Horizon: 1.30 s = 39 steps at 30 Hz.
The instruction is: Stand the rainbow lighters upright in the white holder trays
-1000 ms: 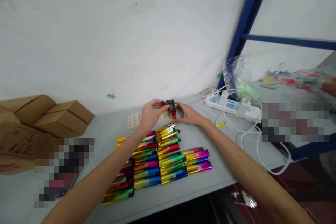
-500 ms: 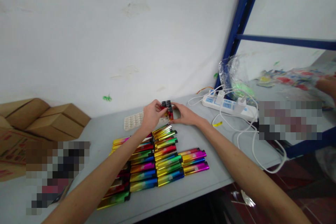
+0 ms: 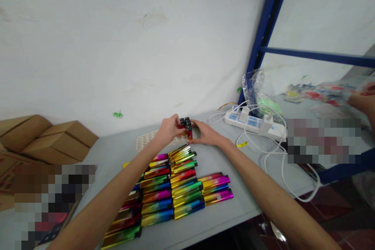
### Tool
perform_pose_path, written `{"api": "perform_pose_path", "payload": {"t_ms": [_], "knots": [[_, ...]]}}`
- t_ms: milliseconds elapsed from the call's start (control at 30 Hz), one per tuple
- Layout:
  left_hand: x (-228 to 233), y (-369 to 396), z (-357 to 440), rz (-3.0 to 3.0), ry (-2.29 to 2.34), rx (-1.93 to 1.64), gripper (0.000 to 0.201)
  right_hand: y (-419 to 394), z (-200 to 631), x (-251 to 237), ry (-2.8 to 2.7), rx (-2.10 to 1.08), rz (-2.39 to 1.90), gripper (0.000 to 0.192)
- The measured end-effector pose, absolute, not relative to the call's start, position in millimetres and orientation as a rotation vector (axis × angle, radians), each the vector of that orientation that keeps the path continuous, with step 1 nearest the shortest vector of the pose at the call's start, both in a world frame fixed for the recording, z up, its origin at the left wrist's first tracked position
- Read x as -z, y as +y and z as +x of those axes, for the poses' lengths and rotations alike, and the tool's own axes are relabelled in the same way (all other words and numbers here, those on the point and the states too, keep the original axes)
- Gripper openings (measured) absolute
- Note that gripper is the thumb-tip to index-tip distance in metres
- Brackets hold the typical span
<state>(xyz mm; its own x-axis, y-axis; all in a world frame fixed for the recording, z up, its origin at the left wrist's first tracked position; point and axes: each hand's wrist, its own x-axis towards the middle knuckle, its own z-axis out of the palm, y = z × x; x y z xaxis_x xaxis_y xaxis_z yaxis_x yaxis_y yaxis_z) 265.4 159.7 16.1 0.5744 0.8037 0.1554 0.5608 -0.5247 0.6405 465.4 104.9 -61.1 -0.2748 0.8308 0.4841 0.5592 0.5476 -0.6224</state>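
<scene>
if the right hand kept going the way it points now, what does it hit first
Probably the small bunch of upright lighters that the right hand already touches, with the left hand just beyond; depth is hard to judge.

**One head-worn view, looking forward and down**

The only camera sits on the person's head, facing a white wall across a grey table (image 3: 222, 218). Both forearms reach away from the lens; the left hand (image 3: 168, 131) and right hand (image 3: 206, 133) meet at mid-distance, centre frame. A blue rack (image 3: 265, 23) borders the right.
</scene>
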Motion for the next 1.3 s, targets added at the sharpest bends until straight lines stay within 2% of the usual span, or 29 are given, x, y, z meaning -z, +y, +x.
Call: {"api": "perform_pose_path", "payload": {"t_ms": [167, 233, 333, 433, 567, 800, 1033, 1300], "knots": [[-9, 154, 253, 2.149, 1.108, -0.707, 0.046, 103, 465, 59, -1.962, -0.445, -1.113, 0.092], [-15, 147, 242, 2.163, 1.070, -0.731, 0.043, 103, 465, 58, -1.961, -0.456, -1.105, 0.091], [-27, 118, 231, 2.203, 1.039, -0.798, 0.029, 104, 466, 59, -1.965, -0.463, -1.121, 0.094], [-31, 66, 236, 2.421, 0.883, -0.613, 0.016, 105, 466, 60, -1.967, -0.449, -1.154, 0.095], [-15, 4, 260, 2.678, 0.624, -0.358, 0.020, 104, 466, 58, -1.968, -0.453, -1.152, 0.097], [1, -8, 281, 2.773, 0.634, -0.193, 0.017, 104, 465, 56, -1.965, -0.430, -1.130, 0.096], [-9, 10, 272, 2.413, 0.751, -0.492, 0.011, 105, 467, 56, -1.978, -0.450, -1.167, 0.098], [-29, 42, 241, 1.613, 0.687, -0.792, 0.029, 103, 466, 62, -1.964, -0.443, -1.141, 0.092]]}}
